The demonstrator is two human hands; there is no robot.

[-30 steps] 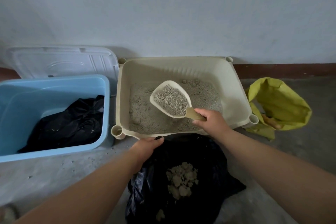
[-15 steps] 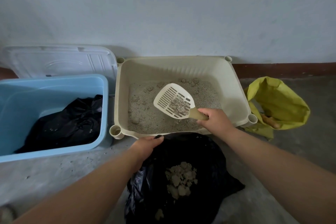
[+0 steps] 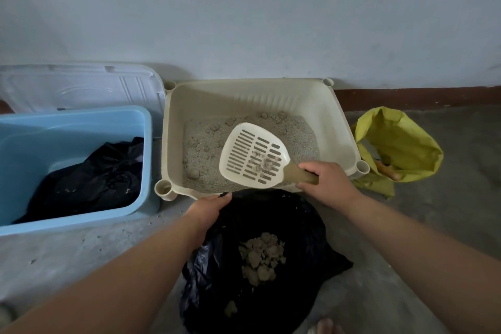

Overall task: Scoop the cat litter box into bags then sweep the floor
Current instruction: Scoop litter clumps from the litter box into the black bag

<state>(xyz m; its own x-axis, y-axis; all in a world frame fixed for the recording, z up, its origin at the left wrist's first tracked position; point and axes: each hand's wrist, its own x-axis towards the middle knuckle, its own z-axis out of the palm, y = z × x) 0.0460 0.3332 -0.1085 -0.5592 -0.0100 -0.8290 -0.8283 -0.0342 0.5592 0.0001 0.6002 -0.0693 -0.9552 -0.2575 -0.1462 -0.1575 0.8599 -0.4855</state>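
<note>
Cream litter box (image 3: 244,100) is sitting at the wall (image 3: 244,22), black bag (image 3: 303,228) gaping before it; slotted scoop (image 3: 252,154) is hovering over the litter (image 3: 200,149), gripped by the right hand (image 3: 329,184), left hand (image 3: 208,207) seemingly pinching the bag's rim. Next dig should be going under clumps (image 3: 193,173), sifting slowly

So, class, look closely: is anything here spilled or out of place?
Yes. Litter specks lie scattered on the floor between the blue bin and the black bag, outside the litter box. Nothing else stands out.
</note>
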